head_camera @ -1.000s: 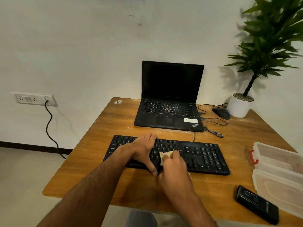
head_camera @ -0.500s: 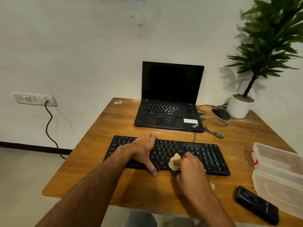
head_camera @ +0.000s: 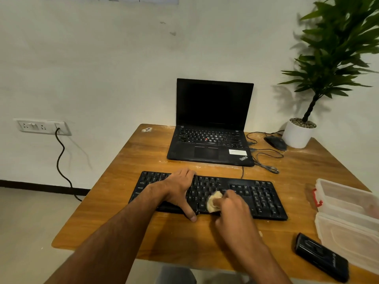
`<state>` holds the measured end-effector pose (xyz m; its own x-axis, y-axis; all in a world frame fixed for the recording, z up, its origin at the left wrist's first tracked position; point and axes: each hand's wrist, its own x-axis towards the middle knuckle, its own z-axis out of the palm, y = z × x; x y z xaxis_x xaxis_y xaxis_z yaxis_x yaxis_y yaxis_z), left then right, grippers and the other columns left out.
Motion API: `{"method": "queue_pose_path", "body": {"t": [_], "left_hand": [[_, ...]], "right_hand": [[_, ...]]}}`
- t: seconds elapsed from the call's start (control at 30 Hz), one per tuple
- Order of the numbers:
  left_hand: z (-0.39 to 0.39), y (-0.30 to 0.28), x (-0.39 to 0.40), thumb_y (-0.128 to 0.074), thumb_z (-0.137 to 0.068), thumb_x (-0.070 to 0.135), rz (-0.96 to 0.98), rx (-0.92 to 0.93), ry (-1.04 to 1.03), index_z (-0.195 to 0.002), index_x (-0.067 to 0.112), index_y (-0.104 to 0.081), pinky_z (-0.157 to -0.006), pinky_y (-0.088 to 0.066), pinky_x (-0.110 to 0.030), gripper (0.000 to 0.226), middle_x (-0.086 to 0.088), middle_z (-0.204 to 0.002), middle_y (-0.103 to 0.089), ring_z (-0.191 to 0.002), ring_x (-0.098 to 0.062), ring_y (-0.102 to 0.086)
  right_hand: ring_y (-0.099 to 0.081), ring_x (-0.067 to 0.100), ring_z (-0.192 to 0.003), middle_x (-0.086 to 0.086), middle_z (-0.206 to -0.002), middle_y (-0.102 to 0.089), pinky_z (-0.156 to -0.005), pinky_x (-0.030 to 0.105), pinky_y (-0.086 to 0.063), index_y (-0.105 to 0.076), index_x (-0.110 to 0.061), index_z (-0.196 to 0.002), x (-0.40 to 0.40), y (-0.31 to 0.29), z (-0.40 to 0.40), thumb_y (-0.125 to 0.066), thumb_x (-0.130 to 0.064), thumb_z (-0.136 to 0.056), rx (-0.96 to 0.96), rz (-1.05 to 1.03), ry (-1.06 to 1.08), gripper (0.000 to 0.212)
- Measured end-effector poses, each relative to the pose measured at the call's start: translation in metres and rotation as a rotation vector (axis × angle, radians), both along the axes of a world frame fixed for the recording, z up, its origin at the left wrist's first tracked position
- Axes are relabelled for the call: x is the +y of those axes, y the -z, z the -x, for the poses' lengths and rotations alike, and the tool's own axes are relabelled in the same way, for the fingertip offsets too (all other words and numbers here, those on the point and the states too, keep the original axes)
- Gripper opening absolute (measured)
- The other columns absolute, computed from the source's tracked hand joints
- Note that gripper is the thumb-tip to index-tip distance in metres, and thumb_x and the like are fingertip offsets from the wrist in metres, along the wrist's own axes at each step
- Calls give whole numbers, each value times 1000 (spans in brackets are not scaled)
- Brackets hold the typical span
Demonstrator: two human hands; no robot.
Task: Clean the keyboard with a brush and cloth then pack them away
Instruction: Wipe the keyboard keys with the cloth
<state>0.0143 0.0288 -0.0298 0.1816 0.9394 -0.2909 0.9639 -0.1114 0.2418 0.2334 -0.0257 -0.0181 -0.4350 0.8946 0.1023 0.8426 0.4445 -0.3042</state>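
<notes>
Head view: your right hand [head_camera: 229, 208] pinches cloth [head_camera: 213, 202] on keyboard [head_camera: 264, 198].
Left hand [head_camera: 177, 190] flat, steadying; hard wiping risks dislodging keycaps.

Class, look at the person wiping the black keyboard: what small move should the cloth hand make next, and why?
Probably slide the cloth rightward across the keys. The right hand holds it bunched near the middle of the keyboard, while the number pad end lies uncovered beyond it. The left hand rests flat on the left keys with its thumb over the front edge, apparently steadying the board.
</notes>
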Motion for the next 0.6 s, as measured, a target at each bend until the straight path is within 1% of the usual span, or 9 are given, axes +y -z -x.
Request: {"method": "queue_pose_path", "body": {"t": [0.1,0.2,0.27,0.3,0.33,0.37,0.43,0.53,0.6], "left_hand": [[-1,-1,1,-95,-53,64,13,7,-1,-159,17,-16,-125,-28,-48,140,-2,-156,-28,-144,-23,-29],[-6,-6,2,-94,-56,64,30,66,20,-156,13,-20,-123,-30,-45,135,-4,-152,-30,-142,-25,-30],[-14,-9,3,-92,-58,66,25,91,35,-156,11,-21,-125,-29,-47,134,-6,-153,-28,-144,-28,-28],[-19,-8,3,-91,-59,67,19,86,40,-158,11,-19,-126,-25,-49,134,-7,-156,-25,-146,-29,-25],[-25,-7,4,-89,-61,69,2,77,46,-158,11,-17,-127,-22,-50,134,-7,-159,-23,-147,-29,-23],[-31,-5,5,-88,-62,70,-20,71,56,-158,11,-18,-127,-21,-49,133,-8,-159,-23,-148,-29,-22],[-40,-3,8,-87,-62,71,-55,56,69,-157,10,-21,-127,-22,-49,131,-9,-158,-26,-147,-29,-25],[-43,-3,13,-88,-61,71,-59,47,64,-155,12,-25,-124,-29,-46,128,-7,-153,-31,-142,-26,-30],[-42,-2,14,-88,-58,74,-65,53,57,-154,13,-28,-122,-32,-44,128,-5,-149,-34,-137,-23,-33]], "right_hand": [[-49,12,-121,-4,-127,-52,-107,31,-46,-57,-26,-139,3,0,-15,-62,-6,-91,7,16,66,52],[-55,9,-118,-5,-130,-58,-102,25,-49,-61,-25,-135,5,-9,-19,-64,-6,-91,44,63,47,48],[-62,2,-99,-6,-127,-65,-83,16,-53,-66,-24,-129,14,-20,-24,-65,-5,-92,124,103,66,41],[-60,-2,-85,-6,-125,-67,-71,12,-52,-67,-23,-127,20,-26,-27,-65,-5,-92,168,104,81,39],[-55,-5,-75,-5,-124,-68,-63,9,-46,-68,-23,-126,28,-32,-29,-65,-6,-92,215,79,98,38],[-50,-7,-72,-5,-123,-68,-63,6,-41,-68,-22,-126,35,-37,-30,-66,-8,-92,251,41,118,37],[-49,-6,-86,-4,-122,-67,-77,8,-38,-68,-21,-126,49,-46,-28,-68,-14,-92,259,-31,158,34],[-59,10,-105,1,-122,-63,-87,21,-47,-71,-19,-121,67,-44,-12,-70,-14,-91,154,-67,152,31],[-62,17,-106,5,-119,-60,-89,29,-54,-73,-17,-110,71,-33,2,-69,-9,-89,59,-16,105,23]]}}
